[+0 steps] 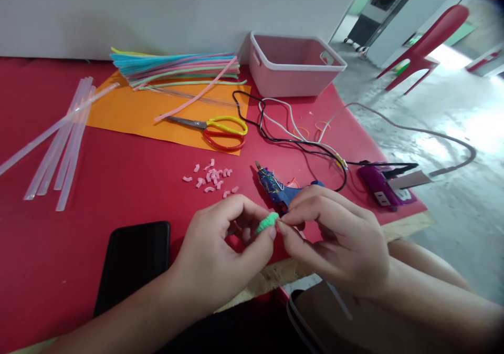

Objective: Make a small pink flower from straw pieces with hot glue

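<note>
- In the lower centre of the frame, I see a small green fuzzy piece (268, 221), held above the near edge of the red table (129, 186).
- The left hand (222, 246) is pinching this piece between the thumb and the forefinger; its other fingers are curled behind.
- The right hand (342, 236) has the tips of thumb and forefinger pressed together, just at the right end of the green piece; whether a small thing is between them, I cannot tell.
- Directly beyond the hands lies a blue glue gun (271, 183), partly hidden by the right hand.
- In the middle of the frame, many small pink bits (213, 175) are scattered.
- In the lower left, a black phone (136, 264) lies near the left forearm.
- At the left side, translucent sticks (77, 144) lie together, one across the others.
- In the upper centre, scissors (202, 125) rest on an orange sheet (129, 117), near a bundle of coloured fuzzy stems (173, 70).
- To the right of the bundle stands a pink basket (291, 81).
- At the right, a purple power strip (370, 178) sits near the table's edge.
</note>
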`<control>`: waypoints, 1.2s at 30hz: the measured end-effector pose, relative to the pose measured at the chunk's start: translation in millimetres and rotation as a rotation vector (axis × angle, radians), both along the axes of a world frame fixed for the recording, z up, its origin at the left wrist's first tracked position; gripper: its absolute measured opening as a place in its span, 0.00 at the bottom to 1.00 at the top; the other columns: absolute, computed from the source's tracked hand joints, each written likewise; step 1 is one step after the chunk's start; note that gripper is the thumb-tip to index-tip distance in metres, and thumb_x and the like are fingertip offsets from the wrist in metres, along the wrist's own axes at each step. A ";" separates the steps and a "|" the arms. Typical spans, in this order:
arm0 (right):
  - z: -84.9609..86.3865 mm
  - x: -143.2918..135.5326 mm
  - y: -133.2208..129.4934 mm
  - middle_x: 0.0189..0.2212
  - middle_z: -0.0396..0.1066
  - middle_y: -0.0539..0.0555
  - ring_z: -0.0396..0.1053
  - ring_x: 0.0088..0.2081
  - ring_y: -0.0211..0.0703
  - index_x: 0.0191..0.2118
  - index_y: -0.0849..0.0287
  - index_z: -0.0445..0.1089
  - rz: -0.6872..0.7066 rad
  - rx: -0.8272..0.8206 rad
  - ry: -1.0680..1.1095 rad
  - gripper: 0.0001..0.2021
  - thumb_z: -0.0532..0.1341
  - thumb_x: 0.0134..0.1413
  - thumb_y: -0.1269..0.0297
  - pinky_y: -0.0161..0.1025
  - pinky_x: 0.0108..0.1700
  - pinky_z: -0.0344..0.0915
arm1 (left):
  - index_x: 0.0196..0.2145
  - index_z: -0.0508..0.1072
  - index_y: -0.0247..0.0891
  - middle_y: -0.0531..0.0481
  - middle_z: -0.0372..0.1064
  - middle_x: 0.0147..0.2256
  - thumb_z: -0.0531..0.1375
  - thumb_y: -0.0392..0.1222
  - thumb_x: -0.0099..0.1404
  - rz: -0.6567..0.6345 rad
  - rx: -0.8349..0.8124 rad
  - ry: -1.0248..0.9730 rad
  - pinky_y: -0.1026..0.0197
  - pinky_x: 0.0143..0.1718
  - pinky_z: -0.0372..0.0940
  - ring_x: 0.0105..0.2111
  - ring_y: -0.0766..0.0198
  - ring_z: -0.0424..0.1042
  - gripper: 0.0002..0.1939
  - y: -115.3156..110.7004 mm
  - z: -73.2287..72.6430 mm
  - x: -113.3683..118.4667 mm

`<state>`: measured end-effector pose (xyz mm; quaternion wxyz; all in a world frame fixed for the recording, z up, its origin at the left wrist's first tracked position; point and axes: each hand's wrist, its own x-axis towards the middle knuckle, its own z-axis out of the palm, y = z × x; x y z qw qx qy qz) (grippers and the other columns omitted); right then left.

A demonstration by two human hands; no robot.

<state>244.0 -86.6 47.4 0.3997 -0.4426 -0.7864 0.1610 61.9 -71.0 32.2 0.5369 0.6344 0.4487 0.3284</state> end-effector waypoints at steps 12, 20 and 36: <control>-4.2 -1.6 -3.3 0.27 0.70 0.52 0.70 0.31 0.33 0.32 0.63 0.70 -0.030 0.011 -0.006 0.05 0.65 0.50 0.76 0.30 0.34 0.68 | 0.32 0.75 0.42 0.58 0.72 0.24 0.62 0.38 0.58 0.058 0.289 0.218 0.72 0.24 0.65 0.22 0.72 0.71 0.03 -1.3 1.9 -1.1; 0.0 -2.9 -1.8 0.28 0.71 0.53 0.69 0.31 0.34 0.34 0.64 0.71 -0.009 0.001 -0.013 0.05 0.64 0.51 0.77 0.31 0.36 0.69 | 0.31 0.76 0.42 0.58 0.74 0.24 0.62 0.38 0.57 0.098 0.246 0.225 0.72 0.23 0.66 0.22 0.72 0.72 0.02 -2.7 3.8 -1.1; 6.9 0.6 0.5 0.30 0.74 0.55 0.72 0.32 0.39 0.38 0.62 0.72 0.025 0.114 -0.084 0.08 0.64 0.50 0.77 0.35 0.36 0.73 | 0.29 0.75 0.38 0.54 0.74 0.24 0.61 0.38 0.57 0.081 0.175 0.130 0.70 0.22 0.67 0.21 0.70 0.72 0.03 0.1 6.7 -0.1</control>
